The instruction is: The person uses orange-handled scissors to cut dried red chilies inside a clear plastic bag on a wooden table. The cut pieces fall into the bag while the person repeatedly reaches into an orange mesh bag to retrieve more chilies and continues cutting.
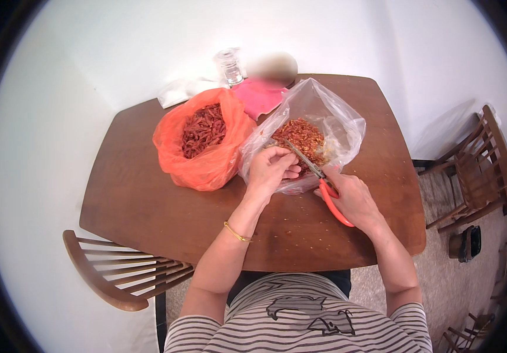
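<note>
My right hand (354,199) grips a pair of scissors (338,210) with red-orange handles. Their metal blades point up and left over a clear plastic bag (347,126), which holds cut dried chili pieces and seeds (301,138). Beside the blades, my left hand (272,169) is closed with the fingertips pinched together above the bag's near left edge. Whatever lies between those fingers is too small to make out. To the left stands an open orange plastic bag (203,173), filled with whole dried red chilies (203,130).
Both bags rest on a brown wooden table (141,209) against a white wall. At its back are a clear jar (229,66), a pink cloth (259,97), a white plastic bag (185,91) and a blurred round thing (274,67). Wooden chairs (118,282) stand at lower left and right.
</note>
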Action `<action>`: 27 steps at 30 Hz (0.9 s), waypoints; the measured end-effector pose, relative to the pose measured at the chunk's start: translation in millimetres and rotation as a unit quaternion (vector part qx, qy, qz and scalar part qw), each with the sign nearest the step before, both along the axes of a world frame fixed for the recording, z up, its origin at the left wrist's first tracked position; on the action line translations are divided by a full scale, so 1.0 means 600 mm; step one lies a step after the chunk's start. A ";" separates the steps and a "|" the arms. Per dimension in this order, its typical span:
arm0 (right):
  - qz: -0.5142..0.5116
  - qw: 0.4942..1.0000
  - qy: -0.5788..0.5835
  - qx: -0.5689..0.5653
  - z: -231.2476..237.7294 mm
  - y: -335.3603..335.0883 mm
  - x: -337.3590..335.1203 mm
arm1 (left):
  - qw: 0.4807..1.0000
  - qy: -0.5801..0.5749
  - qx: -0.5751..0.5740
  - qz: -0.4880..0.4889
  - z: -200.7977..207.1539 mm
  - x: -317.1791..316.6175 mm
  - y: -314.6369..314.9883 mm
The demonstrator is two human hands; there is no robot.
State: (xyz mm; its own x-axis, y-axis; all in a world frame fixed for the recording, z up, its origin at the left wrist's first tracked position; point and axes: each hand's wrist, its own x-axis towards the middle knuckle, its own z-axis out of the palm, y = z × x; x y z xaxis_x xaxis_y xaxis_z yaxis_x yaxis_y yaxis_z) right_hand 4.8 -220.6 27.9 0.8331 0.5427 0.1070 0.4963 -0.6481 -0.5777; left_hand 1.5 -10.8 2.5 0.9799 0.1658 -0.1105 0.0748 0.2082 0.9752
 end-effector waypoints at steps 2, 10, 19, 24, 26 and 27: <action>0.000 0.998 0.000 0.063 -0.004 -0.002 0.003 | 0.999 0.011 0.041 0.025 0.007 -0.005 -0.006; -0.084 0.970 0.014 0.227 0.019 -0.038 0.027 | 0.853 -0.230 0.462 0.072 0.014 0.007 -0.095; -0.140 0.944 0.057 0.293 0.061 -0.061 0.024 | 0.928 -0.145 0.337 -0.060 -0.008 0.113 -0.149; -0.134 0.929 0.081 0.336 0.071 -0.064 0.020 | 0.964 0.018 -0.174 -0.200 0.037 0.118 -0.108; -0.134 0.927 0.089 0.339 0.073 -0.065 0.019 | 0.952 0.038 -0.180 -0.244 0.050 0.108 -0.098; -0.131 0.928 0.089 0.336 0.076 -0.065 0.019 | 0.947 0.056 -0.194 -0.250 0.053 0.107 -0.096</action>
State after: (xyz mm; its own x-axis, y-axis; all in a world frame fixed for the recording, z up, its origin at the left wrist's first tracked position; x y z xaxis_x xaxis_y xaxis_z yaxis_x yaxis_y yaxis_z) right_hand 16.0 -259.8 73.2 0.9641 0.1796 0.1958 0.2301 -0.1962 -0.9532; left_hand 65.7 -68.5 34.1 0.9040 -0.3899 -0.1754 0.3566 0.4613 0.8124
